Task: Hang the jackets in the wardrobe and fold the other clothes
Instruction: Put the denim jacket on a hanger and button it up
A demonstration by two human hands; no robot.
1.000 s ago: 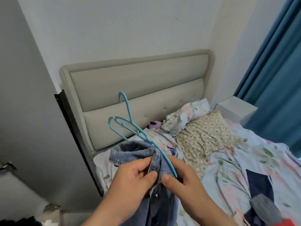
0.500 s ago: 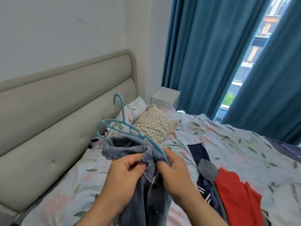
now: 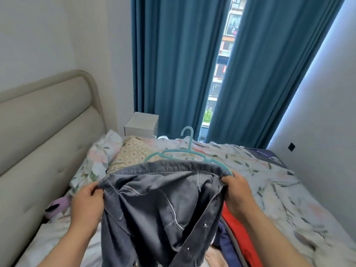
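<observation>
Above the near part of the bed (image 3: 269, 180), the left hand (image 3: 86, 201) and right hand (image 3: 237, 189) each pinch a shoulder of the jacket (image 3: 159, 199), stretched left to right, collar uppermost, the hanger's (image 3: 187, 149) hook pointing up.

Left hand (image 3: 86, 203) and right hand (image 3: 236, 189) parted (jacket (image 3: 163, 199) spread).

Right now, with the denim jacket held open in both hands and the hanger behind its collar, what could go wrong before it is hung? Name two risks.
1. The left end of the hanger shows bare above the collar of the denim jacket, apparently not inside a shoulder; the jacket may slide off that side once the left hand lets go.
2. The jacket hangs low over the red garment on the bed; swinging it away could drag that pile.
</observation>
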